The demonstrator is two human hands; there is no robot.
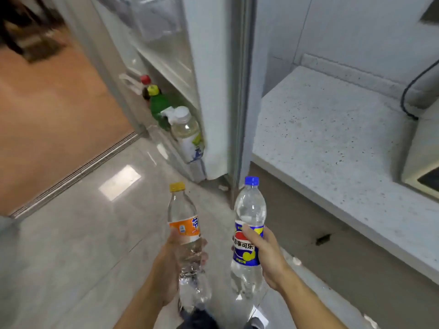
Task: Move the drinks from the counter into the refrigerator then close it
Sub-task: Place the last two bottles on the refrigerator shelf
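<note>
My left hand [169,262] grips a clear bottle with an orange label and yellow cap [184,224], held upright over the floor. My right hand [267,252] grips a clear bottle with a blue label and blue cap [249,210], also upright. Ahead stands the open refrigerator door [166,67]. Its lower door shelf holds a white-capped bottle [187,131], a green bottle with a yellow cap [158,103] and a red-capped bottle [145,80] behind it. The speckled counter [320,129] lies to the right with no drinks on its visible part.
The refrigerator's grey side edge [240,91] rises between the door and the counter. A microwave [420,167] with a black cable [408,91] sits at the counter's right. Glossy grey floor tiles [83,233] spread to the left, bordered by a door track [78,172].
</note>
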